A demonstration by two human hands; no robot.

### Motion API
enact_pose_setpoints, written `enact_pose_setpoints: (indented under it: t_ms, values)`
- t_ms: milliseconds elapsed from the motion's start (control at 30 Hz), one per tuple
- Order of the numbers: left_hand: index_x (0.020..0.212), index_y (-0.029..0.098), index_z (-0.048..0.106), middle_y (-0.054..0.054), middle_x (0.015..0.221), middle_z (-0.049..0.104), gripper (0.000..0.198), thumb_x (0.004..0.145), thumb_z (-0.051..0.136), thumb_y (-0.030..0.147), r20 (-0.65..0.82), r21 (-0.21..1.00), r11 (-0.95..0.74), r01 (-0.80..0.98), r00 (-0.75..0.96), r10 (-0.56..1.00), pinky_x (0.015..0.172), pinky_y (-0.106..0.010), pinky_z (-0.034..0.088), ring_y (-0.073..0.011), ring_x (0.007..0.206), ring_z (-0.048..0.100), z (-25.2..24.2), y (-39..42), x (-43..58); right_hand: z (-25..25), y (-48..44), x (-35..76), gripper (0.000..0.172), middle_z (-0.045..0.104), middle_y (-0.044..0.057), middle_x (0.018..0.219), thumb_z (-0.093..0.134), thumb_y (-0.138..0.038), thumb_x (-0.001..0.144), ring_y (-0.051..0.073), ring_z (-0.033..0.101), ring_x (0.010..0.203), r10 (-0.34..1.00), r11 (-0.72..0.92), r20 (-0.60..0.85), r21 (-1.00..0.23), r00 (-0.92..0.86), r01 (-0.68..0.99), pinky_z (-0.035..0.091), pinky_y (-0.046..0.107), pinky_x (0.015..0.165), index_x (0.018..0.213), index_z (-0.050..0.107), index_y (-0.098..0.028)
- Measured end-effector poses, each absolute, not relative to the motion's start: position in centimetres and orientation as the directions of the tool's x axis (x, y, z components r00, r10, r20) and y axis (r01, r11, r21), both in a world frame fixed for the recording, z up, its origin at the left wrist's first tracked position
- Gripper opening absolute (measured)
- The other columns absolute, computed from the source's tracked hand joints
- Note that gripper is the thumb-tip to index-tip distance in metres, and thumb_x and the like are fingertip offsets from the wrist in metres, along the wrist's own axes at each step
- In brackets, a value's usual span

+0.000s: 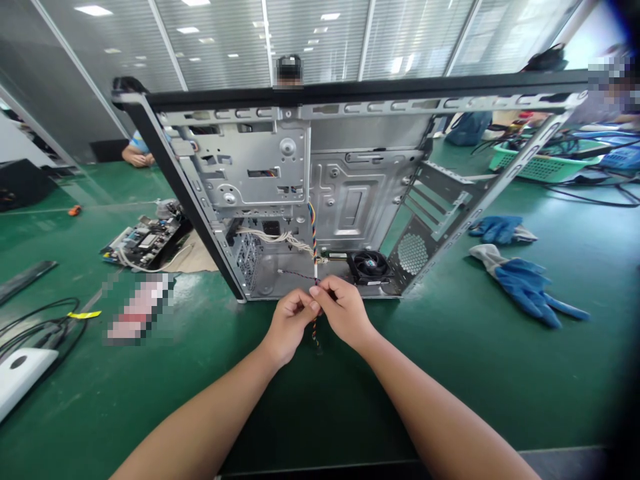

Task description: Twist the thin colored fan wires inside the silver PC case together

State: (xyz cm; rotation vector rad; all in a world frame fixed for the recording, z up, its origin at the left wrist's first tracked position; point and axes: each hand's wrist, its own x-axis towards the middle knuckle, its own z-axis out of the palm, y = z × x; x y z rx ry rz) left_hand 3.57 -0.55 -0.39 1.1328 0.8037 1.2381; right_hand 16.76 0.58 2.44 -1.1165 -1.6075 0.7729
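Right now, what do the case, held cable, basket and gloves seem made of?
Case: mostly grey sheet metal, satin sheen, pressed ridges.
Cable: twisted coloured strands, probably plastic-coated wire, finish unclear.
Basket: likely smooth moulded plastic, mint green, slotted wall.
Gloves: whitish cuffs suggest knit fabric; the blue part looks like a matte coating, perhaps rubber.

A twisted multicoloured cable [314, 233] runs down inside an open-sided, silvery computer case [350, 210], pinched between left hand [289, 325] and right hand [346, 312], its loose end dangling below their fingertips.
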Motion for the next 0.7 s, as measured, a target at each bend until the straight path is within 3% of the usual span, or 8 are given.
enact_pose_setpoints:
  t_ms: [300,700]
  values:
    - [0.069,0.015,0.058,0.001,0.067,0.058,0.021,0.076,0.074,0.028,0.048,0.893,0.075,-0.444,0.261,0.964,0.069,-0.024,0.038,-0.0118,0.068,0.052,-0.42,-0.52,3.57,2.46,0.50,16.61,0.029,0.049,-0.004,0.056,0.051,-0.034,0.089,0.012,0.051,0.052,0.944,0.316,0.294,-0.936,-0.147,0.156,0.041,0.025,0.051,0.064,0.044,-0.022]
    - [0.069,0.015,0.058,0.001,0.067,0.058,0.023,0.075,0.074,0.030,0.050,0.929,0.034,-0.368,0.217,0.975,0.068,-0.024,0.037,-0.0110,0.067,0.050,-0.80,-0.32,3.40,2.29,0.70,16.58,0.028,0.050,-0.004,0.055,0.054,-0.034,0.087,0.012,0.049,0.052,0.933,0.361,0.350,-0.908,-0.089,0.213,0.039,0.025,0.051,0.063,0.046,-0.021]
